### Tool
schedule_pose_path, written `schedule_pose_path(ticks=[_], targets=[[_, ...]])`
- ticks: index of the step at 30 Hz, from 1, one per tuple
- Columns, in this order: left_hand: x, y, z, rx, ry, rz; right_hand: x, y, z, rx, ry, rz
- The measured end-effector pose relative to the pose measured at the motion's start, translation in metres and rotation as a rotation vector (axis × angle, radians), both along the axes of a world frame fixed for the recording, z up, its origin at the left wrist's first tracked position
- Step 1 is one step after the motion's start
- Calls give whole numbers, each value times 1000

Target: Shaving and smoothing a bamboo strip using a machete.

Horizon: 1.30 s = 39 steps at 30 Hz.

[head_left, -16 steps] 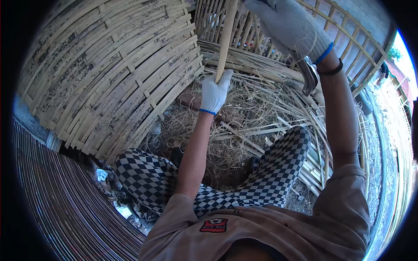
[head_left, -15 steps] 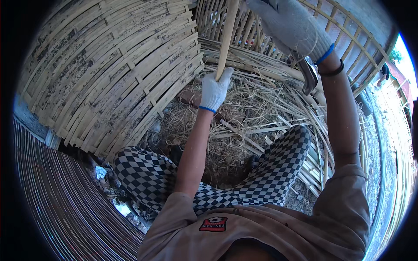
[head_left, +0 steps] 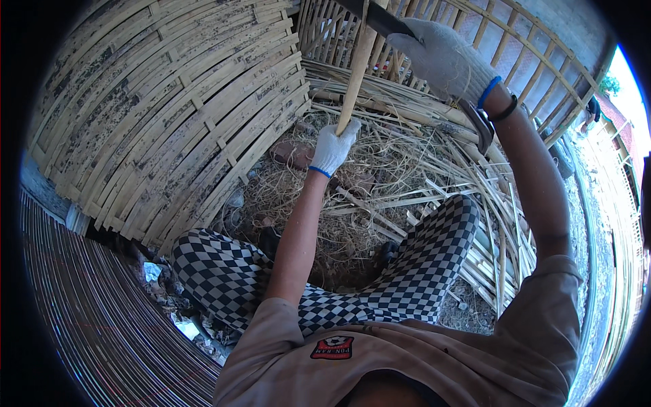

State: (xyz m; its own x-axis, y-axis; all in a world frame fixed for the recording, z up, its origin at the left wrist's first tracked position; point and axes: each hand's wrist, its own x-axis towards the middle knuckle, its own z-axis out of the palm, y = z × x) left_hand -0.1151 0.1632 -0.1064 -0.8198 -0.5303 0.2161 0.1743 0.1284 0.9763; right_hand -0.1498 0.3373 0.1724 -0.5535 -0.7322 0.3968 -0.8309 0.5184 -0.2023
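My left hand [head_left: 335, 146], in a white knit glove with a blue cuff, is closed round the lower end of a pale bamboo pole [head_left: 355, 74]. The pole slants up and away past the upper edge of the view. My gloved right hand [head_left: 444, 60] grips a machete [head_left: 392, 24] near the top. Its dark blade lies across the pole's upper part, and I cannot tell if the two touch. A curved handle end [head_left: 483, 130] shows below my right wrist.
Fibre shavings and thin bamboo strips [head_left: 498, 234] litter the ground between and beside my checkered legs [head_left: 224, 275]. A woven bamboo panel [head_left: 163, 122] leans at the left, above dark ribbed material [head_left: 102, 298]. A bamboo lattice fence [head_left: 529, 61] stands at the far right.
My right hand has shifted slightly left and down, and the machete blade now shows across the pole. My left hand has come slightly nearer with the pole.
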Motion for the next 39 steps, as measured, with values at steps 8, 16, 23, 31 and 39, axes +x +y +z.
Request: schedule_pose_path(ticks=[8,16,23,31,39], targets=[[-2,-5,3,-54,34,70,-14,-28,-55,-81,-64,135],[0,-9,7,-25,17,103,-2,-27,-8,81,87,129],[-4,-16,5,0,75,147,-11,-55,-83,-127,-59,204],[-3,-27,5,49,64,131,-16,-52,-41,307,438,169],[-15,-29,-4,17,126,175,-17,-74,-108,-45,-39,217]])
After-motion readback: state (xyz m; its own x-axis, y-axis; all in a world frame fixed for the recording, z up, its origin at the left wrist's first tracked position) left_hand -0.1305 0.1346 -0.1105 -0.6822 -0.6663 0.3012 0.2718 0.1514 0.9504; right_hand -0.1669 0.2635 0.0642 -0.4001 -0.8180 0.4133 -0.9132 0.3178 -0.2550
